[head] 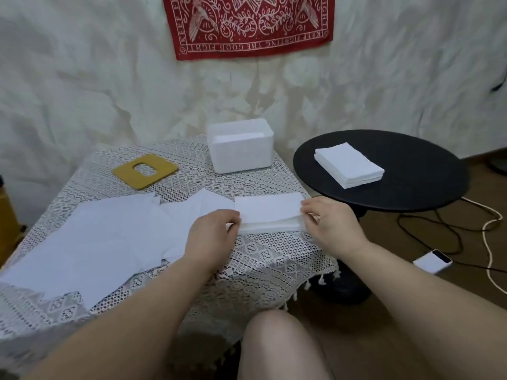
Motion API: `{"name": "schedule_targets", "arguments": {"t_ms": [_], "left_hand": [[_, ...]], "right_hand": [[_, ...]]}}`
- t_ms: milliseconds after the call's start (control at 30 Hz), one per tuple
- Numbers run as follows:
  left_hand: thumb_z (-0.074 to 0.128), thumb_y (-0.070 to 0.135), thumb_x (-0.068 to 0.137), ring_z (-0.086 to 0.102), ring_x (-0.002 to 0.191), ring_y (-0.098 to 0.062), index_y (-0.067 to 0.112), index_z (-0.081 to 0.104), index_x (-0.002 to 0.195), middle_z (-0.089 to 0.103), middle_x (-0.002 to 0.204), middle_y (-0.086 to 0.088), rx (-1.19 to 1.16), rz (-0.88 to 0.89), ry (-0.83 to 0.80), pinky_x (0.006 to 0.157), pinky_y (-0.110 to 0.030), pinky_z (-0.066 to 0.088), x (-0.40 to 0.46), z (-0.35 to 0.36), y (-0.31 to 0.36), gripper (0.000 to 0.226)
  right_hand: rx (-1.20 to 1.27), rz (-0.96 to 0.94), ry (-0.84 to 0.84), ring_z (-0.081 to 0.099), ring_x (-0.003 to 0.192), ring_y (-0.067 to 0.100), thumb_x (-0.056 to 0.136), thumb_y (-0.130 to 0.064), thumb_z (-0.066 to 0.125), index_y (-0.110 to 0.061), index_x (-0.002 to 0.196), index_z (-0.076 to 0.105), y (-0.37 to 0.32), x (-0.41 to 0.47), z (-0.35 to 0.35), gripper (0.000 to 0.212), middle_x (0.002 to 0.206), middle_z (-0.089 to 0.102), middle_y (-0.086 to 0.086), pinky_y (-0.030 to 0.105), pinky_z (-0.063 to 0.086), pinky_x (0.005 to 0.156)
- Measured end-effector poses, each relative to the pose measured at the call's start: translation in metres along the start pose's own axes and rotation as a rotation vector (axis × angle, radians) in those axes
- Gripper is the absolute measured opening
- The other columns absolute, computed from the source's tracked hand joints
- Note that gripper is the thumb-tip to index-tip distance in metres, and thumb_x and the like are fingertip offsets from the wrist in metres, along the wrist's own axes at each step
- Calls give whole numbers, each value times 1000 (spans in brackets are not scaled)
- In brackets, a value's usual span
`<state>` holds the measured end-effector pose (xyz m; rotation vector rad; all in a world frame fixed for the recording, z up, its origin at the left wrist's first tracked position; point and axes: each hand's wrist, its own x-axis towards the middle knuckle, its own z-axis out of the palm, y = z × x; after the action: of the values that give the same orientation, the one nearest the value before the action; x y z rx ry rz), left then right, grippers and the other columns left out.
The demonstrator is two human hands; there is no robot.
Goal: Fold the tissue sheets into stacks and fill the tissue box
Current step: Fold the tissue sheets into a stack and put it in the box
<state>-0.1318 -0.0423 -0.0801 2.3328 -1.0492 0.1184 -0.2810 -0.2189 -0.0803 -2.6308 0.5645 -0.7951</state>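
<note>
Tissues in a folded stack (pixel 267 215) sit on the lace cloth (pixel 263 259) near the table's right edge, with both hands at the stack's short ends. Left hand (pixel 212 231) has its fingers curled against the left end, pinching the layers there. Right hand (pixel 326 219) grips the right end the same way, fingers curled over the edge. The stack's top sheet lies flat and rectangular between the two hands.

Left of the stack, loose sheets (pixel 104 237) spread flat and overlapping across most of the cloth, reaching toward the near left corner. At the far side of the table stands the white box (pixel 240 149), open at the top, with white tissue showing inside. Its yellow lid (pixel 145 171), with an oval slot, lies flat on the cloth to the left of the box, well apart from it.

Beside the table to the right is a round black side table (pixel 406 193) carrying a second neat stack (pixel 348 167) of folded tissue. On the wooden floor beyond lie cables (pixel 444 231) and a small white device (pixel 432 261). A red bandana (pixel 247 26) hangs on the pale wall behind. A bare knee (pixel 277 344) shows at the bottom.
</note>
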Motion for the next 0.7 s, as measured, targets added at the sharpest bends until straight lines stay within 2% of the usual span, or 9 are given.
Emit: {"name": "schedule_targets", "arguments": {"t_ms": [200, 400, 467, 567, 700], "left_hand": [[57, 22, 92, 62, 101, -14, 22, 68, 100, 64, 121, 11, 64, 41, 11, 88, -25, 46, -3, 0, 1, 14], [58, 21, 90, 65, 96, -15, 20, 70, 99, 66, 119, 9, 89, 51, 22, 82, -25, 47, -6, 1, -2, 15], [60, 24, 89, 64, 100, -14, 21, 72, 99, 65, 119, 9, 100, 70, 16, 83, -26, 48, -8, 2, -5, 16], [60, 36, 89, 58, 109, -13, 23, 71, 108, 65, 120, 9, 113, 55, 38, 87, -28, 46, -10, 4, -8, 25], [59, 44, 88, 62, 101, -16, 26, 67, 116, 70, 108, 3, 92, -49, 55, 81, -29, 49, -10, 3, -8, 34]], "right_hand": [[34, 4, 3, 63, 107, 23, 85, -8, 66, -1, 98, 73, 3, -7, 1, 17, 113, 68, 9, 31, 45, 99], [21, -7, -50, 62, 106, 21, 83, -10, 67, -5, 95, 74, 7, -9, 2, 15, 114, 67, 6, 28, 44, 97], [29, 10, -77, 58, 112, 19, 84, -15, 66, -7, 97, 74, 7, -11, 3, 17, 119, 64, 4, 26, 41, 99], [53, 55, -98, 51, 119, 15, 82, -25, 69, -10, 103, 71, 8, -11, 2, 26, 126, 60, 1, 21, 33, 100], [56, 145, -99, 55, 110, 18, 80, -37, 72, -12, 105, 69, 4, -9, -3, 35, 115, 65, 3, 32, 42, 95]]}}
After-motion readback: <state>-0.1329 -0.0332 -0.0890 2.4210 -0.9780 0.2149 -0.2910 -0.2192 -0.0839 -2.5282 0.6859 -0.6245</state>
